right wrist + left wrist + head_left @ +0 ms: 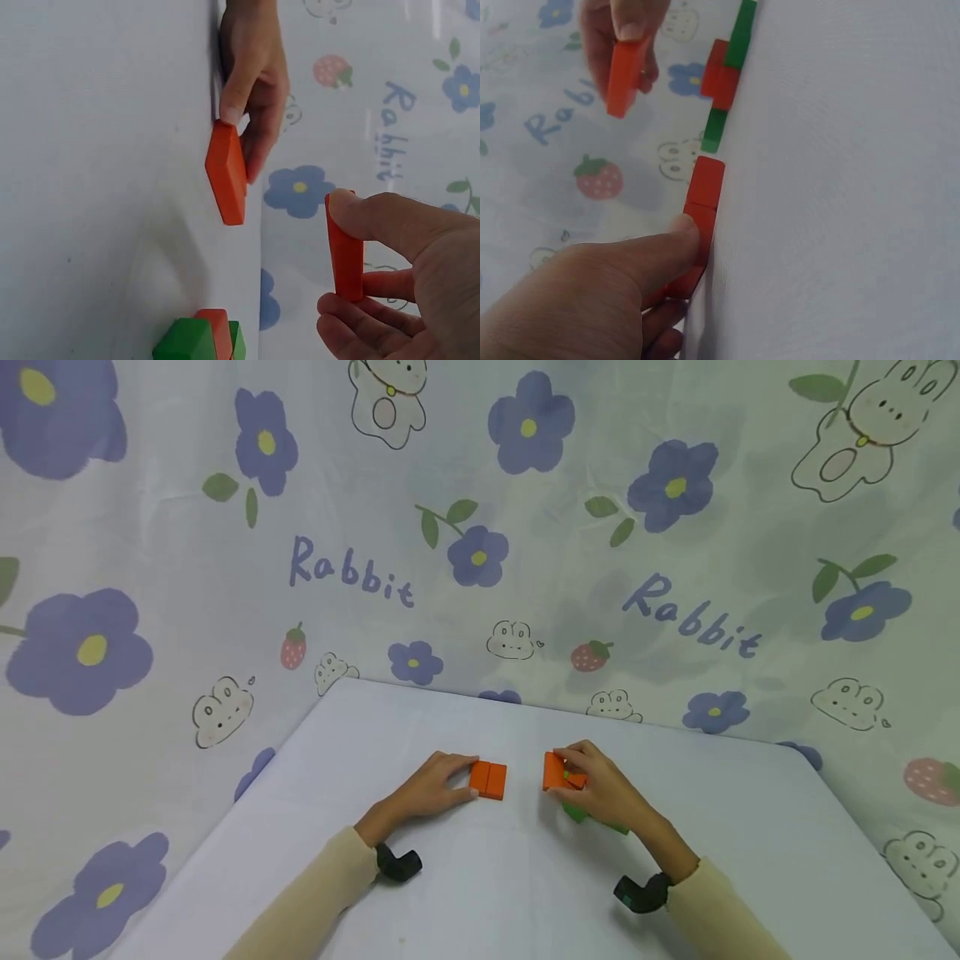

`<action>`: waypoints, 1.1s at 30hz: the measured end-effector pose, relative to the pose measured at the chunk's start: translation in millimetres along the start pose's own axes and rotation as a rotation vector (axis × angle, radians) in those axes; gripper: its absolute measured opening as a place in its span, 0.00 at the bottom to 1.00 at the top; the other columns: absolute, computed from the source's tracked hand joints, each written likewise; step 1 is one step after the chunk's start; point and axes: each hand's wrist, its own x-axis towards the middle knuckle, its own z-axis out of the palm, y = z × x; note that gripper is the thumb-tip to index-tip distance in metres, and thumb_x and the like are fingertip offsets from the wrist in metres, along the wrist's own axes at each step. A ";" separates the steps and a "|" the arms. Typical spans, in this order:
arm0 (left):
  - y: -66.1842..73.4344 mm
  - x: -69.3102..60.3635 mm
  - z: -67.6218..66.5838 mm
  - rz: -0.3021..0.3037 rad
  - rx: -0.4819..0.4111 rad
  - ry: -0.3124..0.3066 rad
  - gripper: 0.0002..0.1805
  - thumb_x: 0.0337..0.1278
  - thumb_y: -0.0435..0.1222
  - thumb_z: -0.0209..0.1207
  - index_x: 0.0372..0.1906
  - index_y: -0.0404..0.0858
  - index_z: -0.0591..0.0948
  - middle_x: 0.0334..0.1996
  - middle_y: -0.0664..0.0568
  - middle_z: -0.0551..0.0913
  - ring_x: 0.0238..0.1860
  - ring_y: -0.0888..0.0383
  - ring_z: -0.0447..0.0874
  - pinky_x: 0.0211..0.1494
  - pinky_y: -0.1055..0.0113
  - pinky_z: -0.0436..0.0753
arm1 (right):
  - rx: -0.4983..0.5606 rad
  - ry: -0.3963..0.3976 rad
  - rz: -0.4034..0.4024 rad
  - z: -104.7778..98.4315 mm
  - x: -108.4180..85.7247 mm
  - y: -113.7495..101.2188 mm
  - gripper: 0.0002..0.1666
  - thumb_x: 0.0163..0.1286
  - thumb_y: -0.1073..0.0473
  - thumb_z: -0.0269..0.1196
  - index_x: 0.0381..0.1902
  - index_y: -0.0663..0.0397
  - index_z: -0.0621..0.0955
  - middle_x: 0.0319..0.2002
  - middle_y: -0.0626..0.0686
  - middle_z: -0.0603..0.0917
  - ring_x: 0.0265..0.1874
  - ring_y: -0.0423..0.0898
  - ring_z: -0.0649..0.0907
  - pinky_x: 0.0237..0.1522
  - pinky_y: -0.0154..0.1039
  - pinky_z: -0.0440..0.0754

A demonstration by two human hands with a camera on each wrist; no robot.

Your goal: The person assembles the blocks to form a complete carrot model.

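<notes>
On the white table, my left hand (427,787) pinches a flat orange block (479,778) between thumb and fingers. A second orange block (497,782) lies against its right side. My right hand (600,785) grips another flat orange block (553,772) by opposite edges, thumb on one and fingers on the other. This block hangs above the tabletop, as the right wrist view shows with the raised block (346,251). Below and behind the right hand sit green blocks (574,812) and a smaller orange piece (576,780), partly hidden by that hand.
Green blocks (741,34) and red-orange blocks (721,79) stand together on the table beyond the left hand's pair. The white tabletop (465,885) stretches around both hands. A curtain (525,593) printed with flowers and rabbits hangs behind it.
</notes>
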 end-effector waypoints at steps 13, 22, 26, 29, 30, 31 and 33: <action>3.7 3.3 -5.9 -0.009 0.038 0.001 0.34 0.63 0.51 0.64 0.72 0.46 0.72 0.67 0.53 0.76 0.63 0.54 0.70 0.70 0.51 0.72 | 0.010 -0.100 0.054 34.3 35.9 -7.2 0.35 0.59 0.55 0.75 0.62 0.61 0.79 0.49 0.55 0.77 0.48 0.50 0.81 0.52 0.45 0.85; 3.2 -2.0 0.2 0.015 0.022 0.016 0.34 0.62 0.51 0.65 0.71 0.45 0.73 0.66 0.52 0.77 0.60 0.54 0.71 0.67 0.50 0.74 | -0.078 -0.124 0.093 68.3 33.9 -1.4 0.39 0.59 0.47 0.75 0.63 0.61 0.78 0.50 0.54 0.77 0.43 0.44 0.77 0.50 0.41 0.84; 3.4 0.9 3.0 0.029 0.025 0.008 0.34 0.64 0.51 0.63 0.71 0.45 0.72 0.67 0.52 0.77 0.60 0.55 0.71 0.67 0.51 0.75 | -0.106 -0.098 0.093 70.9 30.8 1.4 0.38 0.60 0.47 0.74 0.63 0.62 0.78 0.51 0.54 0.78 0.45 0.44 0.78 0.54 0.44 0.83; 3.7 1.7 4.0 0.026 0.036 0.000 0.34 0.64 0.52 0.63 0.72 0.46 0.72 0.67 0.52 0.77 0.59 0.55 0.71 0.66 0.51 0.75 | -0.111 -0.094 0.088 72.7 29.4 4.1 0.37 0.60 0.47 0.74 0.62 0.61 0.79 0.50 0.53 0.79 0.47 0.45 0.78 0.55 0.45 0.83; 3.8 1.1 3.4 0.023 0.044 0.003 0.34 0.64 0.52 0.63 0.72 0.46 0.72 0.67 0.52 0.77 0.59 0.55 0.71 0.66 0.51 0.75 | -0.109 -0.096 0.084 73.4 29.7 4.4 0.37 0.60 0.47 0.74 0.63 0.61 0.79 0.51 0.53 0.79 0.48 0.45 0.78 0.56 0.45 0.83; 3.5 0.8 2.8 0.018 0.046 0.008 0.34 0.63 0.52 0.63 0.72 0.46 0.72 0.66 0.52 0.77 0.59 0.55 0.71 0.66 0.51 0.75 | -0.113 -0.101 0.077 74.3 30.1 4.9 0.38 0.61 0.46 0.73 0.63 0.61 0.78 0.51 0.53 0.79 0.48 0.45 0.77 0.56 0.45 0.82; 3.0 0.1 0.8 0.011 0.049 0.018 0.34 0.63 0.51 0.64 0.71 0.46 0.72 0.66 0.52 0.77 0.59 0.54 0.71 0.66 0.50 0.75 | -0.124 -0.105 0.063 76.1 31.7 5.7 0.38 0.62 0.45 0.72 0.64 0.60 0.78 0.51 0.53 0.78 0.49 0.45 0.77 0.56 0.45 0.82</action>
